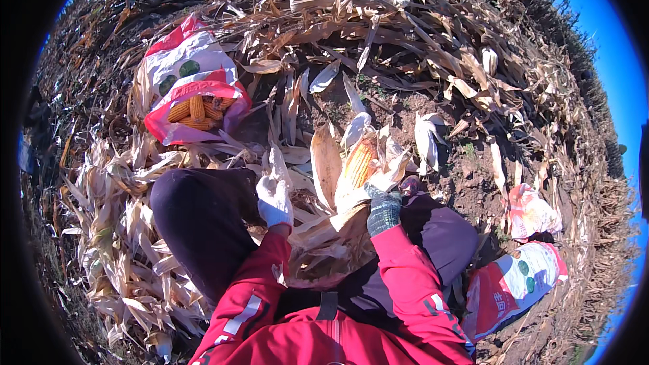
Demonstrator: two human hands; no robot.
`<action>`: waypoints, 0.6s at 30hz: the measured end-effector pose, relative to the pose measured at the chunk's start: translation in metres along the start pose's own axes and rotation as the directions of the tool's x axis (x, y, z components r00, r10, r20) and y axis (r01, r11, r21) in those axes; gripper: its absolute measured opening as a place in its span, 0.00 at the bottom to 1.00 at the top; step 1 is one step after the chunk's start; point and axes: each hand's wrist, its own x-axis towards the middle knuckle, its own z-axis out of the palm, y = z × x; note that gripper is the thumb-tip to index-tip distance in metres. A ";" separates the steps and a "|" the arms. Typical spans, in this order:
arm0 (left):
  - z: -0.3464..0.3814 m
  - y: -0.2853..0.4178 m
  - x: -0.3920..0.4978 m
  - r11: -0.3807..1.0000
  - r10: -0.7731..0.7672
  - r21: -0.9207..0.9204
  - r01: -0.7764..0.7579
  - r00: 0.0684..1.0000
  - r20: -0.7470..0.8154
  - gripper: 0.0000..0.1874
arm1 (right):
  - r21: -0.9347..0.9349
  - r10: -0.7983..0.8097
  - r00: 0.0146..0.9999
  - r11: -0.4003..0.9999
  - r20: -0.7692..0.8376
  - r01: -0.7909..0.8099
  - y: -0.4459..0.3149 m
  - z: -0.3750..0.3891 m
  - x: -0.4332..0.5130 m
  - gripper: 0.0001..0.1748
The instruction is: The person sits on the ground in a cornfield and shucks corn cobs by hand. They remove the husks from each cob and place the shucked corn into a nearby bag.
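Note:
An ear of corn with its dry husk partly peeled back stands between my knees, its orange kernels showing. My right hand, in a dark green and grey knit glove, grips the husk at the ear's lower right side. To the left of the ear is my left hand, in a white glove, its fingers curled around what looks like a strip of dry husk. Loose corn husks lie heaped between my legs, below both hands.
An open red and white woven sack with several husked ears lies at upper left. Husks are piled left of my knee. Another sack and a smaller bag lie at right. Dry cornstalks cover the ground ahead.

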 end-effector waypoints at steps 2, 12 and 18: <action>0.006 0.041 -0.016 0.964 0.243 -0.117 -0.237 0.969 0.038 0.18 | 0.038 -0.051 0.998 0.998 0.046 0.049 -0.017 0.014 -0.020 0.30; 0.022 0.034 -0.041 0.984 0.167 -0.020 -0.178 0.873 0.458 0.37 | -0.105 -0.059 0.938 0.989 0.341 0.101 0.005 0.019 -0.025 0.32; 0.024 0.041 -0.035 0.941 -0.003 -0.278 0.191 0.829 0.559 0.37 | -0.280 0.080 0.868 0.958 0.490 0.069 0.017 0.018 -0.030 0.37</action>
